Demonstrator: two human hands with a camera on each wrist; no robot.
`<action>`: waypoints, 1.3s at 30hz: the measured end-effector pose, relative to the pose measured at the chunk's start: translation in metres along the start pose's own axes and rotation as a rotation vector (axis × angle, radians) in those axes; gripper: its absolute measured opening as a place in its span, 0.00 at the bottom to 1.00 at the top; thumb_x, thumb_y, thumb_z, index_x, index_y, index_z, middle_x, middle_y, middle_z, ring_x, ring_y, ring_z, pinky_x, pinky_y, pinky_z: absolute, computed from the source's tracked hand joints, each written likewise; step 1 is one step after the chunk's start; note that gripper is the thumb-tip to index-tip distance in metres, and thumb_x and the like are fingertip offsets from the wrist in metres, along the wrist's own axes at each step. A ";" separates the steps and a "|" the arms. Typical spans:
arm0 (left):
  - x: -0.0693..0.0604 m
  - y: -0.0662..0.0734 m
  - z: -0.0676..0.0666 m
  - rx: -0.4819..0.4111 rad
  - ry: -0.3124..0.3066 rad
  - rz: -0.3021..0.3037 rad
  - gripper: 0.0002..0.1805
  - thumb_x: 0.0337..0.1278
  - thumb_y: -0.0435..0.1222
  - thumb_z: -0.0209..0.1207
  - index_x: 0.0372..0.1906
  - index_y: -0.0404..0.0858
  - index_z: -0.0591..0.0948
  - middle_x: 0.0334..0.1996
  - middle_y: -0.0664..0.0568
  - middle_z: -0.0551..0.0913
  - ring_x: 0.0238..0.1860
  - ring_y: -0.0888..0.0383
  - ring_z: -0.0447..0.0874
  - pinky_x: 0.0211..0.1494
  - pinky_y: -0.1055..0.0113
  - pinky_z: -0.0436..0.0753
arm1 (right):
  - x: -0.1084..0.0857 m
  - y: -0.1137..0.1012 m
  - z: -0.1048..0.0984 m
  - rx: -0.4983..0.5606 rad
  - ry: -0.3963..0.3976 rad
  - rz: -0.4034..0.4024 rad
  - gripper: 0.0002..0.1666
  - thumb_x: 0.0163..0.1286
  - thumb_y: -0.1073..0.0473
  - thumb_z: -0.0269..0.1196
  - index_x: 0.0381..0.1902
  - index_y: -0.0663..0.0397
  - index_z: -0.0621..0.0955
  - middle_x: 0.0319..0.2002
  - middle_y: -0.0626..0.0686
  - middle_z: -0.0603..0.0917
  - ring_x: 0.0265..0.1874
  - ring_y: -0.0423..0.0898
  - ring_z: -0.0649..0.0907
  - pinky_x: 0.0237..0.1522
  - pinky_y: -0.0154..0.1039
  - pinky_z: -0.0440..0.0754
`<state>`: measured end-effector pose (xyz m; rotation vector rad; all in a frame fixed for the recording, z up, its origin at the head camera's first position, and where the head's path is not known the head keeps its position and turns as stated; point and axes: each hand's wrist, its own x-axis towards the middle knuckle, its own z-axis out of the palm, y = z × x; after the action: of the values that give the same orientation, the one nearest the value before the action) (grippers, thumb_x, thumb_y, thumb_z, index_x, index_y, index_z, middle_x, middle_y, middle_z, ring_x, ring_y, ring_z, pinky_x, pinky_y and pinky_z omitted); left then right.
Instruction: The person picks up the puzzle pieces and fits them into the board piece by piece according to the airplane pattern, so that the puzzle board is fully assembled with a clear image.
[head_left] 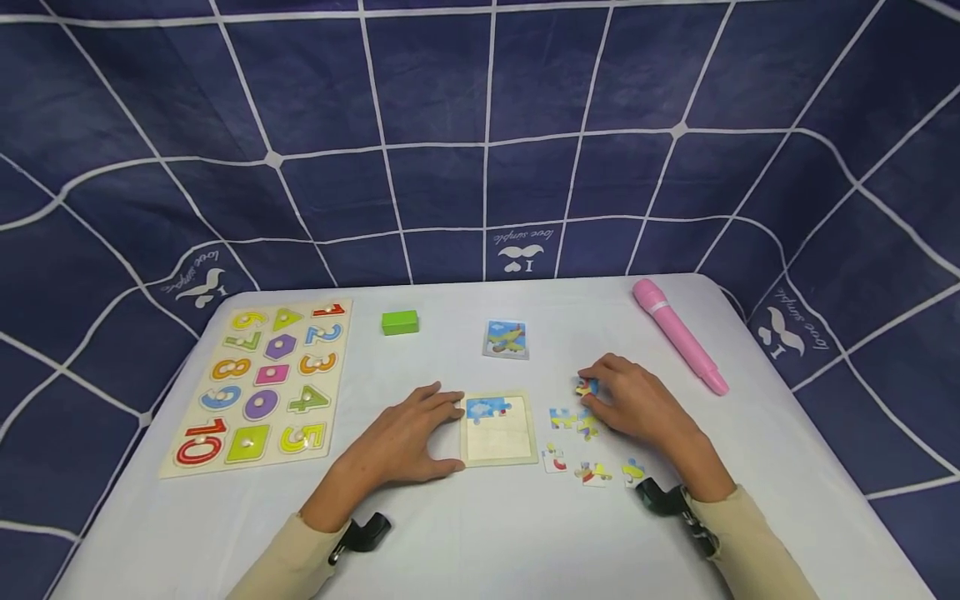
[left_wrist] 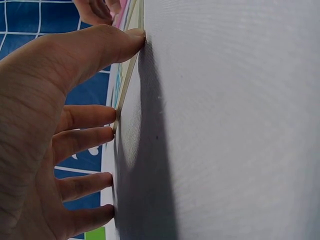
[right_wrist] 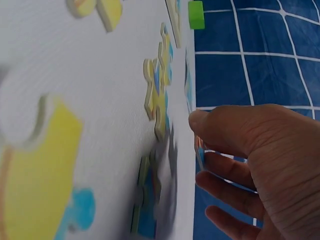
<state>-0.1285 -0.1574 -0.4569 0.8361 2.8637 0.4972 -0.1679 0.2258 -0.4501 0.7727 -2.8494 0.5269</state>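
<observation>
A square wooden puzzle tray [head_left: 498,437] holds joined blue sky pieces [head_left: 487,407] in its upper left. My left hand [head_left: 408,437] touches the tray's left side, thumb near the lower corner and fingers spread; the left wrist view shows thumb and fingertips against the thin edge [left_wrist: 131,75]. Right of the tray, my right hand [head_left: 633,400] pinches a small puzzle piece [head_left: 586,387], seen edge-on in the right wrist view [right_wrist: 199,152] between thumb and fingers. Near this hand lie loose pieces [head_left: 561,418], with others [head_left: 594,475] lower down.
A picture card [head_left: 506,339] with an airplane lies behind the tray. A green block [head_left: 400,322] stands at the back left, beside a board of numbers and shapes [head_left: 341,375]. At the back right lies a pink microphone-shaped object [head_left: 681,337].
</observation>
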 end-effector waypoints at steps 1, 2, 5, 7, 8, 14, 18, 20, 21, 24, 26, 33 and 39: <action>0.000 0.000 0.000 -0.001 -0.001 0.002 0.40 0.52 0.61 0.77 0.68 0.46 0.84 0.77 0.56 0.75 0.82 0.43 0.64 0.65 0.32 0.81 | 0.000 -0.001 0.000 -0.002 0.000 -0.002 0.22 0.66 0.57 0.77 0.57 0.57 0.90 0.49 0.53 0.87 0.46 0.50 0.87 0.46 0.50 0.87; 0.000 0.001 0.000 -0.001 -0.003 0.003 0.40 0.52 0.61 0.77 0.68 0.46 0.84 0.77 0.56 0.75 0.82 0.43 0.64 0.65 0.32 0.81 | 0.001 -0.002 0.000 -0.002 0.000 -0.004 0.22 0.66 0.57 0.77 0.57 0.58 0.90 0.49 0.53 0.87 0.46 0.50 0.87 0.46 0.50 0.87; 0.001 0.001 0.000 0.002 -0.005 0.003 0.40 0.52 0.61 0.76 0.68 0.46 0.84 0.77 0.56 0.75 0.82 0.43 0.65 0.65 0.33 0.81 | 0.003 -0.004 0.001 -0.005 0.001 -0.017 0.22 0.66 0.57 0.78 0.57 0.57 0.90 0.48 0.52 0.87 0.44 0.48 0.87 0.46 0.49 0.87; 0.000 0.001 0.000 0.005 -0.004 0.000 0.40 0.52 0.61 0.76 0.68 0.46 0.84 0.77 0.56 0.75 0.82 0.43 0.65 0.65 0.33 0.81 | 0.004 -0.005 0.002 -0.003 0.003 -0.029 0.22 0.66 0.57 0.78 0.56 0.57 0.90 0.48 0.51 0.87 0.43 0.47 0.86 0.45 0.48 0.86; 0.000 0.001 0.000 0.005 -0.004 -0.001 0.40 0.52 0.61 0.76 0.68 0.47 0.84 0.77 0.56 0.75 0.82 0.43 0.65 0.65 0.33 0.81 | 0.005 -0.006 0.002 -0.001 0.003 -0.036 0.22 0.66 0.57 0.78 0.56 0.57 0.90 0.48 0.51 0.87 0.43 0.47 0.86 0.45 0.47 0.86; 0.000 0.002 0.000 0.002 -0.003 -0.005 0.40 0.52 0.61 0.77 0.68 0.47 0.84 0.77 0.56 0.75 0.82 0.43 0.65 0.65 0.32 0.81 | 0.010 -0.011 0.005 0.001 0.006 -0.078 0.22 0.65 0.58 0.78 0.56 0.57 0.90 0.46 0.50 0.87 0.42 0.45 0.85 0.45 0.46 0.86; 0.000 0.002 0.000 0.004 -0.003 -0.006 0.40 0.52 0.61 0.77 0.68 0.47 0.84 0.77 0.56 0.75 0.82 0.43 0.64 0.65 0.32 0.81 | 0.015 -0.016 0.007 0.003 0.001 -0.095 0.22 0.65 0.58 0.78 0.57 0.56 0.90 0.46 0.50 0.87 0.41 0.45 0.85 0.45 0.46 0.86; 0.000 0.001 0.000 0.008 0.000 -0.006 0.40 0.52 0.61 0.77 0.68 0.47 0.84 0.77 0.56 0.75 0.82 0.43 0.64 0.65 0.32 0.81 | 0.017 -0.019 0.008 0.005 -0.005 -0.101 0.22 0.66 0.58 0.77 0.57 0.56 0.90 0.46 0.50 0.87 0.41 0.45 0.85 0.45 0.46 0.86; 0.000 0.001 0.000 0.009 0.000 -0.006 0.40 0.52 0.61 0.77 0.68 0.47 0.84 0.77 0.56 0.75 0.82 0.43 0.64 0.65 0.33 0.81 | 0.018 -0.021 0.009 0.005 -0.007 -0.105 0.22 0.66 0.58 0.77 0.57 0.56 0.90 0.47 0.50 0.87 0.41 0.45 0.85 0.45 0.46 0.86; 0.000 0.001 0.000 0.011 0.002 -0.007 0.40 0.52 0.61 0.77 0.68 0.47 0.84 0.77 0.56 0.75 0.82 0.43 0.64 0.66 0.33 0.81 | 0.022 -0.025 0.012 0.002 -0.012 -0.121 0.22 0.66 0.58 0.77 0.57 0.56 0.90 0.47 0.50 0.87 0.41 0.45 0.84 0.45 0.46 0.86; 0.000 0.001 0.000 0.010 0.003 -0.008 0.40 0.52 0.61 0.77 0.68 0.47 0.84 0.77 0.56 0.75 0.82 0.43 0.64 0.66 0.33 0.80 | 0.024 -0.028 0.014 -0.003 -0.013 -0.138 0.21 0.66 0.58 0.77 0.56 0.57 0.90 0.46 0.50 0.87 0.40 0.44 0.84 0.45 0.46 0.86; 0.000 0.001 0.000 0.006 -0.002 -0.010 0.40 0.52 0.61 0.77 0.68 0.47 0.84 0.78 0.57 0.74 0.82 0.44 0.64 0.66 0.32 0.80 | 0.027 -0.035 0.017 -0.004 -0.020 -0.172 0.21 0.67 0.58 0.77 0.56 0.57 0.90 0.47 0.51 0.87 0.41 0.45 0.84 0.47 0.46 0.86; 0.000 0.001 -0.001 0.004 0.000 0.001 0.41 0.53 0.61 0.76 0.68 0.46 0.84 0.78 0.55 0.74 0.82 0.43 0.64 0.65 0.33 0.81 | 0.030 -0.041 0.017 0.002 -0.042 -0.182 0.21 0.67 0.58 0.77 0.56 0.57 0.90 0.48 0.50 0.86 0.43 0.46 0.84 0.50 0.47 0.86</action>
<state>-0.1281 -0.1573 -0.4561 0.8386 2.8652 0.4914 -0.1733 0.1730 -0.4475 1.0422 -2.7787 0.4934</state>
